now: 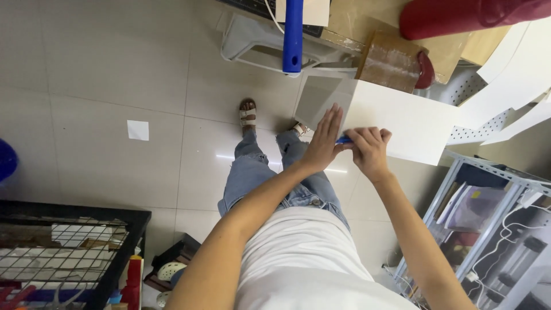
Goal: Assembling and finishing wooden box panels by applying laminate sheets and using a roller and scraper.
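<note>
in the head view the person stands on a pale tiled floor (115,69) and leans toward a white box (402,123) that sits at about waist height, its open grey inside facing left. the left hand (324,140) is spread flat, fingers straight and together, pressed against the near edge of the box and gripping nothing. the right hand (370,149) is curled closed around a small blue tool (343,139), only its tip showing between the two hands, right at the box edge; whether it is a knife or a marker cannot be told. judging from this, the work is a cut or mark along that edge, and it would go best with the flat hand bracing the panel firmly and kept clear of the tool's path, the tool drawn steadily along the edge and not toward the fingers. around the box lie a blue handle (293,34), a brown cardboard piece (390,60) and a red bag (459,17). a metal shelf (488,172) stands to the right, a black wire basket (74,241) to the lower left, and a white paper square (138,130) lies on the floor.
</note>
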